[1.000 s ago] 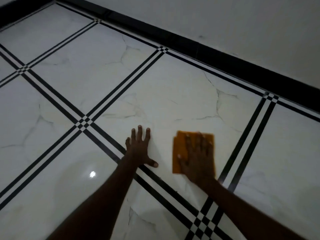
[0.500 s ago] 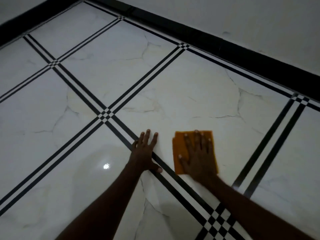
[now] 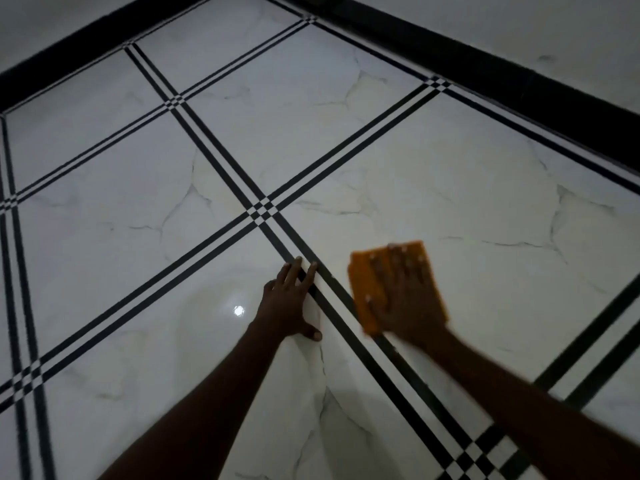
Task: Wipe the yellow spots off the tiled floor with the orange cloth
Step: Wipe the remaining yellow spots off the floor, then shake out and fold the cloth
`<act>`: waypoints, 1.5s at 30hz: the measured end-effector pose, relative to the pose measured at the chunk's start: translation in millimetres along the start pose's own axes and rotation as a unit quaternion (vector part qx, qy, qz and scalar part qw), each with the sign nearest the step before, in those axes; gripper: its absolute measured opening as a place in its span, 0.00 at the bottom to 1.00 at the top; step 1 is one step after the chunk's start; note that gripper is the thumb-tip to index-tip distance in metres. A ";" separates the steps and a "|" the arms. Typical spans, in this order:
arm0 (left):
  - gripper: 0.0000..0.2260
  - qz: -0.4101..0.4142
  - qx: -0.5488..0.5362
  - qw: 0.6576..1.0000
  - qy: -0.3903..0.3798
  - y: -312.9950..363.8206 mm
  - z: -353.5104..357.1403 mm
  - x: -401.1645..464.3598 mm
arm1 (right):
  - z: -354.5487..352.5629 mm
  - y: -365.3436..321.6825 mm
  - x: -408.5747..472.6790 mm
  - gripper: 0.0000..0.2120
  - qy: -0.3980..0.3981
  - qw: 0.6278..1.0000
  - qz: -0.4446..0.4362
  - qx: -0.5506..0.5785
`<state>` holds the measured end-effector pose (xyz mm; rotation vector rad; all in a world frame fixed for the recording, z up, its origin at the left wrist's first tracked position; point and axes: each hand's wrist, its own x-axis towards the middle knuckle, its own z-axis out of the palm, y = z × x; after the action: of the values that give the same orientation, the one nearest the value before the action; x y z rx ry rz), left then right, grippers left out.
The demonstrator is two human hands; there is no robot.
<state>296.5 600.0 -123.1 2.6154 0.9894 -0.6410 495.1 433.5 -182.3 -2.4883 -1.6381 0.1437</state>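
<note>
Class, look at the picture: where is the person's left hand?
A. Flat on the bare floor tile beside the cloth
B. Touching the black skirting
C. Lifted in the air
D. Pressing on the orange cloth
A: the left hand lies flat on the tiled floor, apart from the orange cloth, which is under the right hand.

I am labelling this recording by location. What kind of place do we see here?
Probably an indoor room, likely in a home. Glossy white marble-look floor tiles with black double-line borders, a black skirting band under a plain pale wall, and a ceiling light's reflection.

Orange cloth [image 3: 360,271] flat on white tiled floor [image 3: 450,188], motion-blurred.
</note>
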 end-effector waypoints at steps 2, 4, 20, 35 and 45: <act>0.63 0.006 0.004 1.000 0.004 -7.1 0.1 -3.6 | -7.5 47.4 33.3 0.39 0.005 0.994 0.112 -0.012; 0.63 -0.009 -0.004 1.000 0.017 -9.4 6.1 -12.1 | -17.1 83.7 38.5 0.41 0.012 0.976 0.218 -0.010; 0.62 -0.127 -0.036 0.991 0.016 -35.3 22.9 -62.2 | -17.4 -8.0 19.3 0.42 0.019 0.994 0.105 0.014; 0.43 -0.136 -0.087 0.987 -0.028 -33.4 6.3 -80.4 | -47.5 -28.5 67.4 0.31 -0.126 0.983 0.134 -0.012; 0.16 -0.128 -0.680 0.722 0.028 10.4 -177.3 -130.6 | -288.0 -125.8 58.6 0.18 -0.174 0.772 0.219 0.571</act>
<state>270.6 590.0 95.6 1.1747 1.1612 0.1800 452.8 513.2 124.4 -1.7664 -0.5649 1.2778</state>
